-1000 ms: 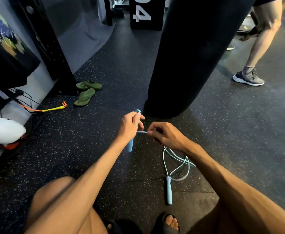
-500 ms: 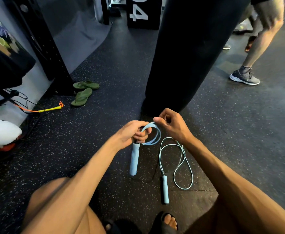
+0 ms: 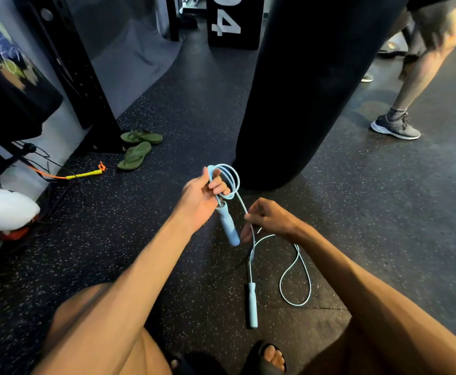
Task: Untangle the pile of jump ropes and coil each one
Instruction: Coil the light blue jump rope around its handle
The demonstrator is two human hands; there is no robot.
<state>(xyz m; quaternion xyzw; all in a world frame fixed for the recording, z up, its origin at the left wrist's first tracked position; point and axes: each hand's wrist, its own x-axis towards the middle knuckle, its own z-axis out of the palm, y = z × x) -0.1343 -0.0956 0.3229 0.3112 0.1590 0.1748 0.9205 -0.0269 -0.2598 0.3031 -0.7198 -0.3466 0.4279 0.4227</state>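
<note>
- Several small loops of a thin light-blue jump rope (image 3: 228, 181) are gathered in the left hand (image 3: 201, 197), whose fingers curl round them just above one pale blue handle (image 3: 228, 226), which hangs tilted.
- The right hand (image 3: 271, 219) pinches the cord below those loops, fingers narrow round it.
- The remaining cord lies in a loose loop on the black speckled rubber floor (image 3: 383, 239), ending at a second pale blue handle (image 3: 252, 304) lying flat.
- A black punching bag (image 3: 316, 77) rises just beyond the hands; green flip-flops (image 3: 139, 147) lie to the left.
</note>
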